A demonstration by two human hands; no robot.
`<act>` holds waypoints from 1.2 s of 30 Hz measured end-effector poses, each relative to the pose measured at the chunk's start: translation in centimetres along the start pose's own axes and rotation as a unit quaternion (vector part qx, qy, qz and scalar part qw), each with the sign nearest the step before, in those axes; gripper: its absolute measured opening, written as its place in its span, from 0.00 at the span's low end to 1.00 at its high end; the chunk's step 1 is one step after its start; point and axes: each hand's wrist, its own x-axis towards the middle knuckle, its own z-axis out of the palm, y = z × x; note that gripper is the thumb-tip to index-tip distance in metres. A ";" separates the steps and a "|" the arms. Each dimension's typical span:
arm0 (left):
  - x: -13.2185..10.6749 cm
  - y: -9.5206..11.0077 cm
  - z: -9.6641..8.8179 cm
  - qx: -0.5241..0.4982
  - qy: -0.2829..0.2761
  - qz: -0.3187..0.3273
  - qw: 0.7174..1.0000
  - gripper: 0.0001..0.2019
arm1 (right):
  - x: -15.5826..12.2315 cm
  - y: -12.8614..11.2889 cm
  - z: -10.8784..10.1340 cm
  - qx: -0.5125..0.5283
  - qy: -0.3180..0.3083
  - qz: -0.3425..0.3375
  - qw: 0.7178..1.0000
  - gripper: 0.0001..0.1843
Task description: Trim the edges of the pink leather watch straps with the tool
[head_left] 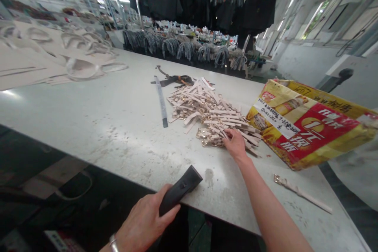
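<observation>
My left hand (pixel 147 214) is wrapped around a black handheld tool (pixel 181 189), shaped like a hair clipper, at the table's near edge. My right hand (pixel 235 143) reaches into the front of a pile of pale buckle straps (pixel 206 106), with its fingers closed at a strap. The fingertips are partly hidden, so how firmly they grip is hard to see. Gold-coloured buckles show all through the heap. A single buckle strap (pixel 302 193) lies apart at the right, near my right forearm.
A yellow and red cardboard box (pixel 315 126) stands right of the pile. Behind the heap lie dark straps (pixel 177 80), and a clear strip (pixel 161 102) lies to its left. Pale bag pieces (pixel 59 55) cover the far left of the table (pixel 88 126). Black bags (pixel 165 0) hang beyond.
</observation>
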 end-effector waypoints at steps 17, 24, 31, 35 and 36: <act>0.6 -2.4 0.0 -0.036 -0.017 0.006 0.999 0.11 | -7.7 -0.5 -2.1 0.042 0.008 0.014 0.999 0.22; 0.9 -0.8 -0.4 -0.009 -0.032 -0.012 0.999 0.13 | -13.0 -1.7 -4.3 -0.039 -0.197 -0.045 0.979 0.30; 1.0 0.8 -0.6 0.048 -0.063 0.024 0.997 0.15 | -12.4 -3.9 -5.7 -0.002 -0.227 -0.010 0.974 0.37; 1.1 2.0 -1.6 0.085 -0.092 0.053 0.991 0.14 | -12.3 -4.8 -4.4 0.103 -0.194 0.025 0.975 0.19; 1.2 2.4 -1.9 0.100 -0.097 0.058 0.989 0.13 | -12.4 -4.8 -4.0 0.121 -0.180 0.037 0.976 0.15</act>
